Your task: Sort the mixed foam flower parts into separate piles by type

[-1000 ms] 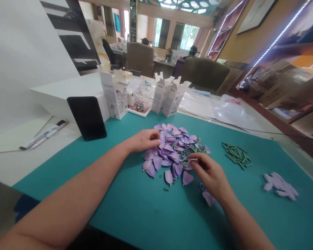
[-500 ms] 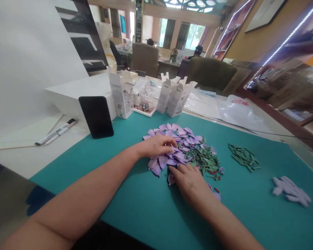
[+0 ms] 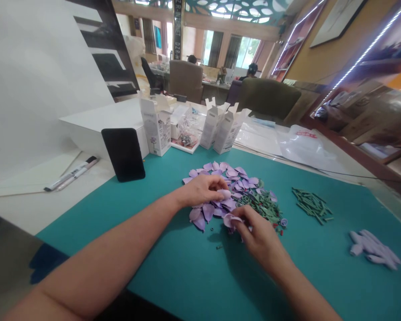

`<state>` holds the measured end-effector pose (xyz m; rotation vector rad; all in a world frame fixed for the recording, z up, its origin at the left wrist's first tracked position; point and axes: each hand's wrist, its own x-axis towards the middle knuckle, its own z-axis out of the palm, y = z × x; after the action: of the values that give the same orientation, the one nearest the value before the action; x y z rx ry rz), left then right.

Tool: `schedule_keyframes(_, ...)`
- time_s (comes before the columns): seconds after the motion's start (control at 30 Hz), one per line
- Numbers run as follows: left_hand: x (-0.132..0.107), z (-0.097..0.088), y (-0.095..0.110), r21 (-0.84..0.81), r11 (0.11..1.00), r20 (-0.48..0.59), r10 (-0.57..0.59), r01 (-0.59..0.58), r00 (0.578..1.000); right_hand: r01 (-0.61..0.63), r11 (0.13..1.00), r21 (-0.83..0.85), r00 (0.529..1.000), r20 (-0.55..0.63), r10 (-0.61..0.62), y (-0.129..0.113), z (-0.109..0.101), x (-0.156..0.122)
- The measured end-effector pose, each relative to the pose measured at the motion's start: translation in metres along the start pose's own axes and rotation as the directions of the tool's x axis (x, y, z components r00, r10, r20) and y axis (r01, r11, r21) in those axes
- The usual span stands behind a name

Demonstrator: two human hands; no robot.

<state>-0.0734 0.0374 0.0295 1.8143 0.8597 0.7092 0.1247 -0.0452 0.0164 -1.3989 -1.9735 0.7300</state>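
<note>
A: What step are you on, and what are you holding?

B: At the centre of the frame, your left hand (image 3: 203, 189) pinches a pale purple petal (image 3: 224, 194) between thumb and fingertips, a narrow grip, above the petal heap (image 3: 227, 203). Lower and to the right, your right hand (image 3: 259, 234) is closed on a small bunch of petals (image 3: 229, 220); how many, you cannot tell behind the fingers. The step in hand looks like picking petals from the heap, two-handed. Tangled green parts (image 3: 262, 203) adjoin the heap's right side. Farther right lie green sticks (image 3: 310, 205) and, near the right edge, lilac tubes (image 3: 376, 249), each pile apart on the teal mat (image 3: 173, 267).

A: And what does your next move call for?

B: Judging by the mix, a light pinch: the petals overlap, and too loose a hold could drop one.

A: What can you read around you?

B: Upper left, a black panel (image 3: 110, 67) bears large white shapes, cut off and illegible as words. Left of centre, a white carton (image 3: 156, 132) carries a flower picture and print too small to make out. At top centre, a dark pillar (image 3: 177, 35) shows vertical lettering, "DZR-", the remainder unclear. Two more white cartons (image 3: 223, 133), behind the mat, defy reading, as does blurred red print (image 3: 306, 133) at upper right.
</note>
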Motion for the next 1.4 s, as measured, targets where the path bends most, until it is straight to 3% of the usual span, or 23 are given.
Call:
schedule_keyframes(0.1, 0.000, 0.007, 0.005, -0.131, 0.990, -0.089, 0.038, -0.049, 0.995, -0.258, 0.897, 0.360, 0.966, 0.080, 0.245, -0.004, -0.007, 0.002)
schedule_keyframes(0.23, -0.006, 0.020, 0.017, -0.110, 0.980, -0.157, 0.145, -0.164, 0.977, -0.385, 0.692, 0.610, 0.916, 0.164, 0.365, -0.005, -0.006, 0.004)
schedule_keyframes(0.4, -0.013, 0.035, 0.024, 0.147, 0.949, -0.103, 0.294, -0.278, 0.950, -0.412, 0.396, 0.820, 0.880, 0.247, 0.405, -0.004, 0.001, 0.005)
schedule_keyframes(0.5, -0.013, 0.039, 0.022, 0.303, 0.894, -0.062, 0.363, -0.329, 0.930, -0.360, 0.207, 0.910, 0.889, 0.267, 0.373, -0.001, 0.004, 0.007)
schedule_keyframes(0.67, -0.011, 0.043, 0.018, 0.454, 0.788, 0.013, 0.460, -0.415, 0.888, -0.333, 0.039, 0.942, 0.908, 0.309, 0.283, 0.003, 0.005, 0.008)
schedule_keyframes(0.8, -0.011, 0.042, 0.020, 0.417, 0.801, 0.096, 0.431, -0.430, 0.897, -0.345, -0.004, 0.939, 0.903, 0.333, 0.273, 0.002, 0.005, 0.006)
schedule_keyframes(0.87, -0.010, 0.036, 0.022, 0.369, 0.837, 0.083, 0.403, -0.404, 0.911, -0.366, 0.008, 0.931, 0.888, 0.347, 0.302, 0.001, 0.003, 0.006)
schedule_keyframes(0.97, -0.011, 0.017, 0.025, 0.381, 0.881, 0.011, 0.298, -0.279, 0.955, -0.401, 0.068, 0.914, 0.861, 0.351, 0.367, 0.001, -0.001, 0.005)
schedule_keyframes(1.03, -0.013, -0.001, 0.028, 0.464, 0.875, 0.020, 0.144, -0.137, 0.989, -0.403, 0.112, 0.908, 0.849, 0.326, 0.416, 0.000, -0.004, 0.005)
schedule_keyframes(1.1, -0.016, -0.018, 0.030, 0.576, 0.817, 0.073, -0.046, -0.005, 0.996, -0.397, 0.143, 0.906, 0.843, 0.299, 0.446, -0.001, -0.007, 0.005)
schedule_keyframes(1.2, -0.020, -0.032, 0.036, 0.716, 0.691, 0.122, -0.261, 0.097, 0.958, -0.395, 0.178, 0.901, 0.840, 0.276, 0.468, -0.003, -0.009, 0.005)
schedule_keyframes(1.4, -0.020, -0.015, 0.041, 0.841, 0.529, 0.119, -0.385, 0.113, 0.915, -0.387, 0.231, 0.892, 0.840, 0.238, 0.488, -0.008, -0.010, 0.005)
